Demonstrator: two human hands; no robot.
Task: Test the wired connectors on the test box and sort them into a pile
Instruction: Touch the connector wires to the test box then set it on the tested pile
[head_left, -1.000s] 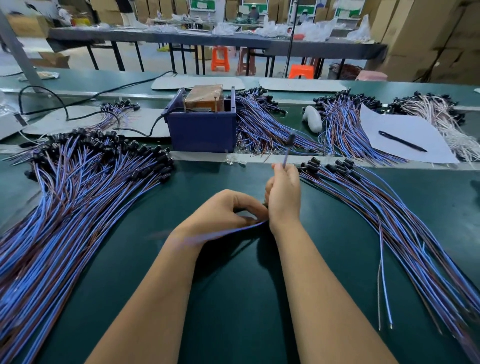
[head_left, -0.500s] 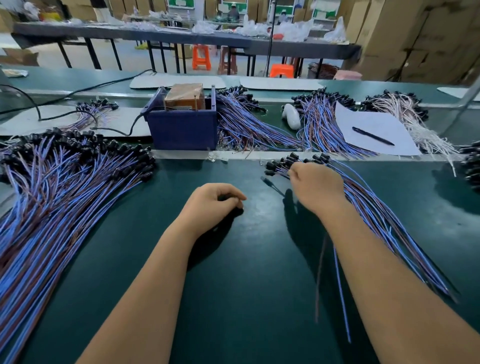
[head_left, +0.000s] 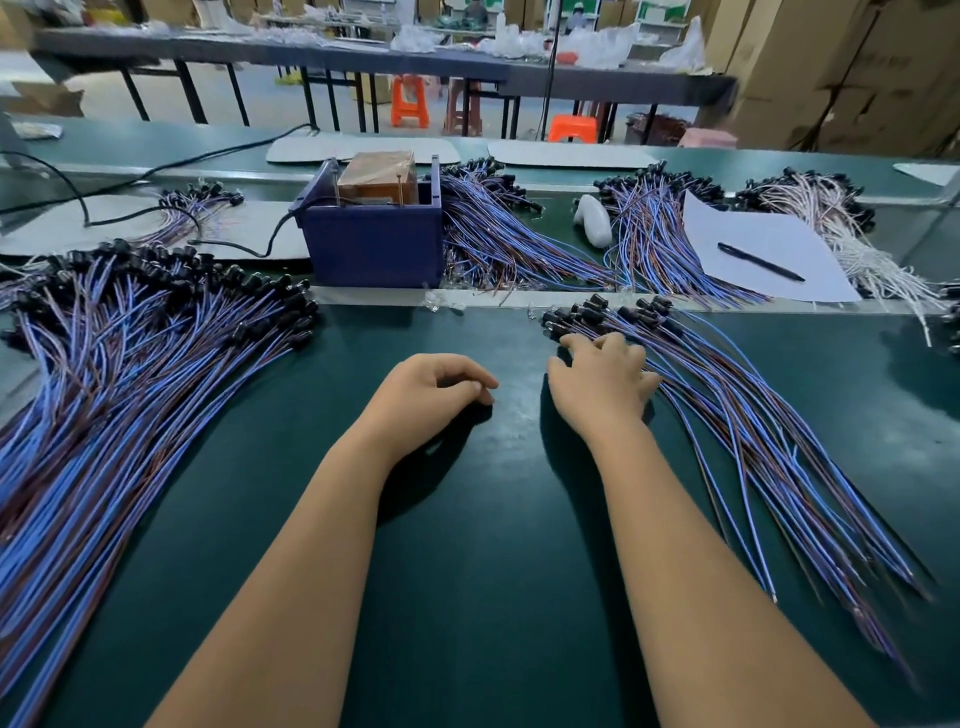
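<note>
Head view: the right hand (head_left: 602, 384) lies spread, fingers splayed on the right pile (head_left: 727, 415). The left hand (head_left: 436, 389) rests beside it, loosely curled, apparently holding nothing. The tested pile (head_left: 130, 374) fans left of it. The box (head_left: 371, 241) stands beyond both. The wires look light, limp and slippery; the hard black plugs (head_left: 602, 314) offer firmer hold.
</note>
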